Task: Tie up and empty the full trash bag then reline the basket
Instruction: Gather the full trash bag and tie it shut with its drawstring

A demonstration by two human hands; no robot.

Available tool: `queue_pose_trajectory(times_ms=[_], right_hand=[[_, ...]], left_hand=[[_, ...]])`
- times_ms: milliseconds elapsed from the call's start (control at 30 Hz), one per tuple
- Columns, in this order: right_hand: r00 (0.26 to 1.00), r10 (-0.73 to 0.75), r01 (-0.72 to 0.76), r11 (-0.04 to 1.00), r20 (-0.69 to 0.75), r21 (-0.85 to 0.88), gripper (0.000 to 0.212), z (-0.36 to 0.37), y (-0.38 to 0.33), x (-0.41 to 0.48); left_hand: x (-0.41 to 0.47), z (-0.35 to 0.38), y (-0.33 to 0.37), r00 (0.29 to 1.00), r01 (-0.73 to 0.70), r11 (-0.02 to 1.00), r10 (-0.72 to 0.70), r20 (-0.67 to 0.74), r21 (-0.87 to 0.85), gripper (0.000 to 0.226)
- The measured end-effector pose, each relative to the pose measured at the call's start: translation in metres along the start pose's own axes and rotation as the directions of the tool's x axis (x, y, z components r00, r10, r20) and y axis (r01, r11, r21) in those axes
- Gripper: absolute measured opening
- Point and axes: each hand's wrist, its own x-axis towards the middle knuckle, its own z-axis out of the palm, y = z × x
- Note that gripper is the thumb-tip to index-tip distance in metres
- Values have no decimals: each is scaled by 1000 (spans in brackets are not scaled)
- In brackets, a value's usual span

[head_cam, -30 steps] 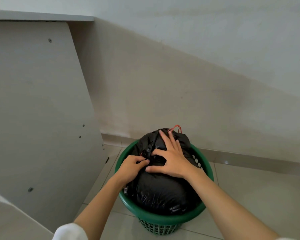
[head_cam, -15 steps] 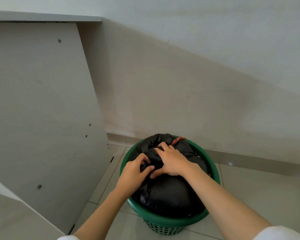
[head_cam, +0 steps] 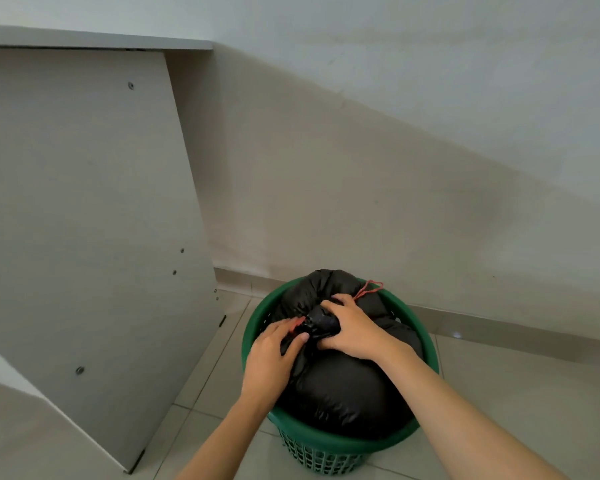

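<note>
A full black trash bag (head_cam: 340, 386) bulges out of a round green basket (head_cam: 329, 445) on the tiled floor. Its gathered neck (head_cam: 321, 323) lies bunched on top between my hands. My left hand (head_cam: 272, 358) pinches the neck from the left, where a bit of red drawstring shows at my fingertips. Fingers curled, my right hand (head_cam: 352, 330) grips the bunched plastic from the right. A red drawstring loop (head_cam: 371, 289) sticks out behind that hand at the bag's far side.
A grey desk side panel (head_cam: 84, 220) stands close to the left of the basket, with its top edge above. The wall (head_cam: 361, 185) and skirting run just behind the basket. Pale floor tiles (head_cam: 534, 393) spread to the right.
My right hand went from lying flat on the bag to curling round the gathered neck. My left hand shifted in and pinched the neck. The bag's top sits lower in the basket.
</note>
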Motion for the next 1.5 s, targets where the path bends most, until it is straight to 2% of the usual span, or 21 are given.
queue_pose_trajectory(times_ms=[67,133,233,333,400,467,533,567,667,733,800,867,900,1000,1067,1133,1200,1300,1367,1433,1500], right_hand=[[996,-83,80,989,22,123,72,-4,0,-5],[985,-162,148,969,58,195,81,-7,-4,-9],[982,-120,113,992,143,58,82,-6,-10,-6],[991,-66,83,984,113,-156,69,-2,-18,4],[995,-84,93,971,51,-222,57,3,-22,7],[995,-100,102,963,21,-249,53,6,-23,7],[994,-107,107,962,15,-251,50,4,-23,6],[994,-109,110,964,15,-242,46,1,-23,5],[994,-104,107,975,23,-195,34,-10,-18,3],[992,-91,100,989,82,-109,34,-15,-14,-2],[984,-68,72,997,163,-17,41,-15,-15,-10],[983,-53,47,998,174,35,45,-10,-16,-14],[987,-57,51,998,148,48,44,-6,-17,-14],[996,-86,87,996,29,-31,38,3,-19,-10],[996,-88,86,988,-8,-126,48,4,-19,-7],[994,-95,85,979,-44,-184,56,1,-17,-6],[991,-104,88,979,-83,-185,55,-4,-16,-7],[987,-96,69,978,-126,-197,52,-10,-15,-7],[986,-70,50,990,-152,-133,42,-16,-16,-8],[984,-8,26,995,-180,98,16,-24,-18,-11],[990,22,20,956,-139,293,16,-32,-21,-15]], left_hand=[[-1,2,5,1000,-5,999,5,-1,-36,30],[1,0,6,1000,-9,996,10,9,-84,24],[3,-8,-1,997,-15,990,26,78,-139,20],[4,-24,-7,991,-44,992,58,120,-120,19],[3,-35,-8,994,-42,991,54,92,-126,18],[3,-39,-10,999,-39,990,37,-16,-132,17],[7,-36,-14,991,58,992,-71,-117,-110,27],[10,-33,-15,980,152,983,-163,-114,-99,33],[17,-22,-12,894,440,860,-446,39,-257,57],[19,-15,-11,868,487,823,-493,59,-291,61],[19,-8,-18,878,470,867,-478,-15,-165,70],[18,-3,-22,893,441,890,-448,-45,-119,76],[16,-4,-20,894,433,887,-445,-45,-160,73],[13,-8,-12,839,481,793,-541,-67,-374,60],[15,-10,-14,743,552,627,-669,-17,-550,59],[17,-12,-21,675,563,467,-736,53,-683,45],[17,-13,-22,667,549,431,-742,64,-716,28],[14,-10,-18,659,528,413,-750,52,-742,25],[13,-10,-15,650,518,394,-758,50,-759,22],[14,-11,-17,641,523,377,-765,61,-764,21],[14,-12,-20,641,529,365,-764,78,-766,21]])
